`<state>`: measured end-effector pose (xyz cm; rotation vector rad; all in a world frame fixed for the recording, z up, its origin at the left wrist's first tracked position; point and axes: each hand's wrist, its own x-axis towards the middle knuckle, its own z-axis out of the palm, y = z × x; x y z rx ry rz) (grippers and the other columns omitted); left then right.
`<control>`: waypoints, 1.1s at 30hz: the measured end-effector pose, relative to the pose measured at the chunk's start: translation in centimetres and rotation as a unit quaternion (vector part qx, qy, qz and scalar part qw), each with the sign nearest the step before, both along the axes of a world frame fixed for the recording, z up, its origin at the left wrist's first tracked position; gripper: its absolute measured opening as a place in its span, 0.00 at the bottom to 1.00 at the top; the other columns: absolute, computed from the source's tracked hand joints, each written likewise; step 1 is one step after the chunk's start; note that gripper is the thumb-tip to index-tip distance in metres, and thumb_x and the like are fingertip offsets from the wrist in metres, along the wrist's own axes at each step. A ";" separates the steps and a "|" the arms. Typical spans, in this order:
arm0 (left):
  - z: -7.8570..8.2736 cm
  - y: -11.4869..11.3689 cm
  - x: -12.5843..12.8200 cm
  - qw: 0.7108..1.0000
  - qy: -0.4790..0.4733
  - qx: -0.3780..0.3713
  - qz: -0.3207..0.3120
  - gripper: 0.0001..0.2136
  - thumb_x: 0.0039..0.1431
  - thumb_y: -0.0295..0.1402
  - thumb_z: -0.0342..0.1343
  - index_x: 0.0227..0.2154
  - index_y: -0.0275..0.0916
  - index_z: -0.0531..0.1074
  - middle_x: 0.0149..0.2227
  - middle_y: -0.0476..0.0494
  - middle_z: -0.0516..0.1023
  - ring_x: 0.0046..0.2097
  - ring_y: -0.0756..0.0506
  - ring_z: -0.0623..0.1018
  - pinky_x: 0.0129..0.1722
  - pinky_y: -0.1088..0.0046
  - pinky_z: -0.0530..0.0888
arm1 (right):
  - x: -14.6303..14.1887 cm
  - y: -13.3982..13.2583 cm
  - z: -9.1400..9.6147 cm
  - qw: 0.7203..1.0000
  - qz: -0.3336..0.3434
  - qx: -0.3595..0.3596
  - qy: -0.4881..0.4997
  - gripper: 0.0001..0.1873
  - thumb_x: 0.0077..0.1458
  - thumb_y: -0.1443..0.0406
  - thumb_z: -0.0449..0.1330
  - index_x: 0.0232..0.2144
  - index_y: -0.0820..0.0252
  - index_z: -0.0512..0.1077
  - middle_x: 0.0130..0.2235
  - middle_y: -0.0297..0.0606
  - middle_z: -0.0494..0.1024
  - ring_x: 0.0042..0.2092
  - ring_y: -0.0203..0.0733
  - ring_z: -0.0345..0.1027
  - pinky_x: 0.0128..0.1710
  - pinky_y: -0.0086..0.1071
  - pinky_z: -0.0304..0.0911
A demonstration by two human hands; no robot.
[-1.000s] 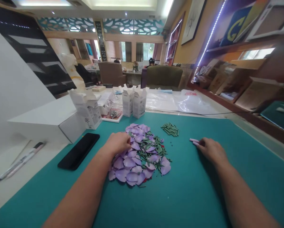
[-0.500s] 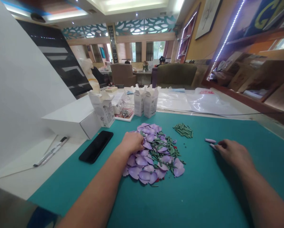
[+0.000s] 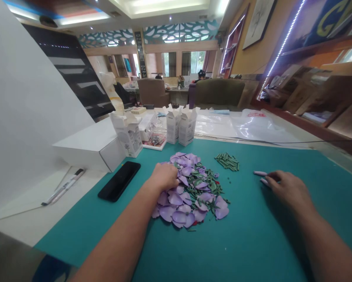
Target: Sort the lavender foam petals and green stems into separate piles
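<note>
My left hand [image 3: 165,176] rests at the left edge of a heap of lilac plastic petals [image 3: 175,197], its fingers curled down among them. What its fingertips grip is hidden. Mixed into the heap are small green pieces [image 3: 198,182] and a few red bits. On the right, my right hand [image 3: 290,192] is low over the green mat [image 3: 237,243], with thumb and fingers closed at the end of a small, narrow lilac piece [image 3: 263,181]. A second such lilac piece [image 3: 260,173] lies just beyond it, beside the fingertips.
A pile of short green rods [image 3: 227,161] lies behind, between heap and right hand. A black phone [image 3: 119,181] is at left. White boxes [image 3: 187,129] and a small tray [image 3: 155,147] stand along the back. Pens [image 3: 64,187] lie off the mat.
My right hand's fingers have shifted slightly at the two lilac pieces. My left hand stays at the heap's left edge, almost unmoved.
</note>
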<state>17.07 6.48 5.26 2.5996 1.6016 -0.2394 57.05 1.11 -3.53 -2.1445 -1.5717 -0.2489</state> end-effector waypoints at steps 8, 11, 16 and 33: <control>1.2 0.1 -1.5 0.999 -0.053 -0.008 0.008 0.08 0.57 0.39 0.54 0.33 0.41 0.74 0.37 0.42 0.80 0.40 0.41 0.77 0.37 0.70 0.68 | -2.7 -0.1 1.0 0.998 0.047 0.040 0.001 0.15 0.54 0.56 0.50 0.30 0.56 0.73 0.32 0.46 0.75 0.34 0.51 0.67 0.33 0.41 0.59; 1.3 -0.2 -1.1 0.988 -0.153 -0.020 -0.013 0.09 0.58 0.40 0.55 0.31 0.41 0.73 0.33 0.45 0.79 0.35 0.44 0.76 0.32 0.73 0.64 | -5.8 -0.3 1.9 0.990 0.127 0.059 0.027 0.15 0.55 0.56 0.50 0.30 0.55 0.73 0.33 0.43 0.76 0.35 0.48 0.69 0.35 0.40 0.62; 0.9 -1.0 0.8 0.951 -0.288 -0.078 -0.085 0.13 0.59 0.44 0.54 0.29 0.39 0.74 0.29 0.48 0.77 0.31 0.47 0.73 0.29 0.75 0.63 | -12.6 -1.8 3.2 0.947 0.305 0.082 0.050 0.15 0.62 0.58 0.49 0.42 0.56 0.73 0.37 0.42 0.78 0.40 0.46 0.72 0.38 0.37 0.67; -0.5 -1.4 2.7 0.907 -0.406 -0.096 -0.060 0.09 0.55 0.36 0.55 0.39 0.40 0.72 0.31 0.50 0.77 0.34 0.47 0.75 0.33 0.74 0.67 | -13.5 -1.3 2.2 0.945 0.317 0.078 -0.005 0.13 0.64 0.58 0.50 0.36 0.56 0.71 0.35 0.41 0.75 0.39 0.44 0.69 0.38 0.36 0.64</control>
